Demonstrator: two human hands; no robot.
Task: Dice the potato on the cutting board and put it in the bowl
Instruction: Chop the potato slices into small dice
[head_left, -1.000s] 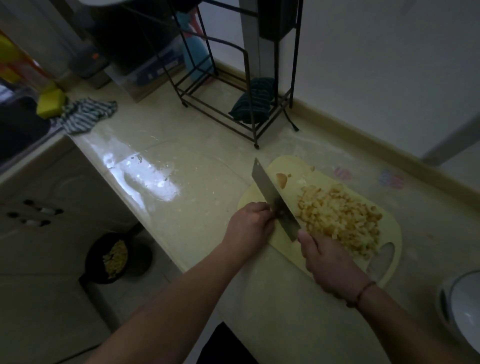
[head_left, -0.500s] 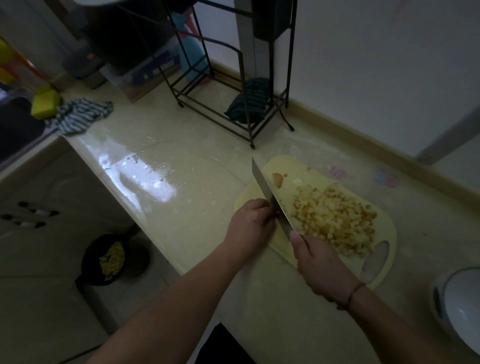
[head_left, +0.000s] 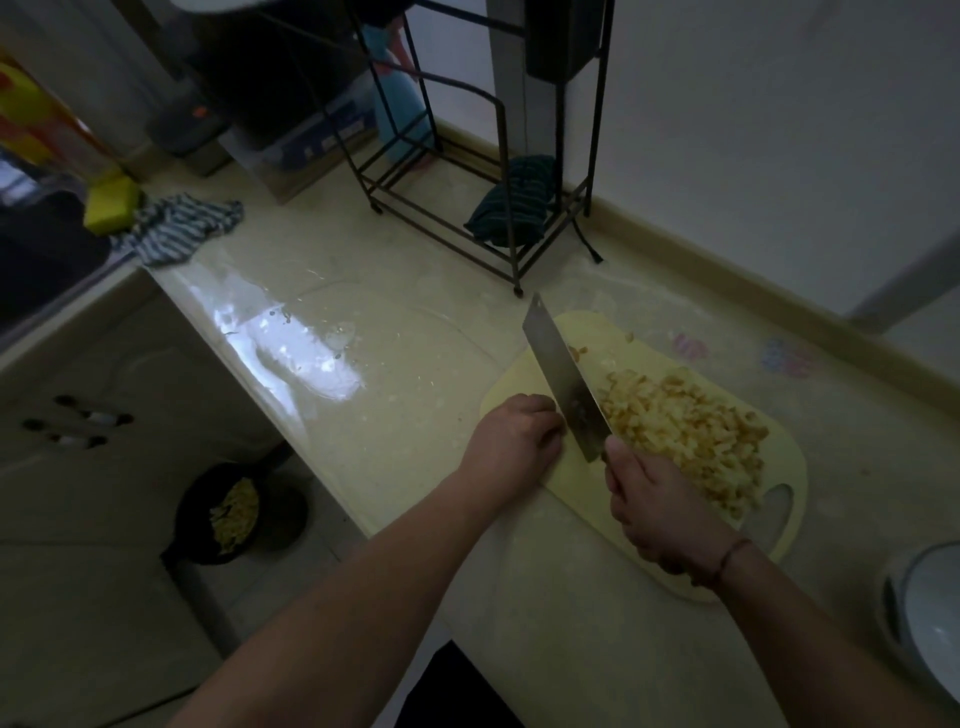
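Head view: the right hand (head_left: 657, 506) grips a cleaver (head_left: 563, 382) beside the diced potato (head_left: 685, 431) heaped on the cutting board (head_left: 784, 462). The left hand (head_left: 514, 441), fingers curled, rests at the board's edge, apparently holding nothing. The bowl (head_left: 930, 618) sits right; a wire rack (head_left: 483, 171) stands behind.

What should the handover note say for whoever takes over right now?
Right hand grips the cleaver handle, blade against the diced potato on the cutting board.
Left hand rests curled at the board's left edge beside the blade; whether it touches the blade is unclear.
Bowl sits at far right, no potato seen in it.
Done: dicing, mostly.
Left: move dice to bowl.
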